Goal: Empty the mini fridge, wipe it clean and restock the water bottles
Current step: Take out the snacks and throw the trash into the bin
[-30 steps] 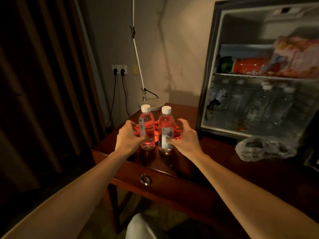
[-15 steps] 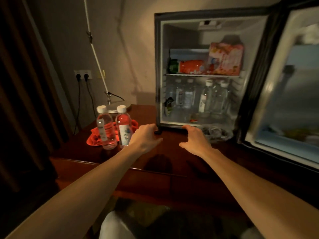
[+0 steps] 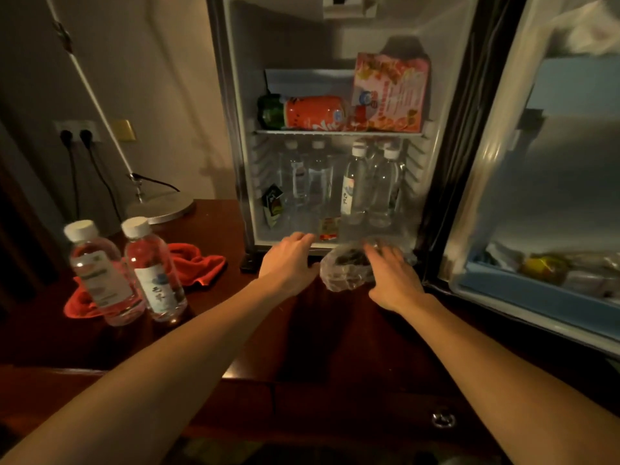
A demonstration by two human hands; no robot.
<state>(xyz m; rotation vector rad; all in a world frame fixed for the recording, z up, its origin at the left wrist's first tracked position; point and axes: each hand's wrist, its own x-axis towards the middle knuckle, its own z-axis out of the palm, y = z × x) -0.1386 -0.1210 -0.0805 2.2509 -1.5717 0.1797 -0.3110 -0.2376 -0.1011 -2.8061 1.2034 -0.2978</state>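
The mini fridge (image 3: 235, 95) stands open on the dark wooden surface (image 3: 255, 330), water bottles (image 3: 355, 186) upright on its lower level. My left hand (image 3: 288, 260) reaches its bottom edge, fingers relaxed, holding nothing. My right hand (image 3: 392, 280) rests spread on a crumpled plastic bag (image 3: 342, 270). Two bottles (image 3: 134, 273) stand by a red cloth (image 3: 198, 263).

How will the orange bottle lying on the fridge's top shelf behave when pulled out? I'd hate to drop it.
The orange bottle lies on its side, so it may roll once nudged. It looks full, so probably heavy for its size. Chilled plastic could be slippery.
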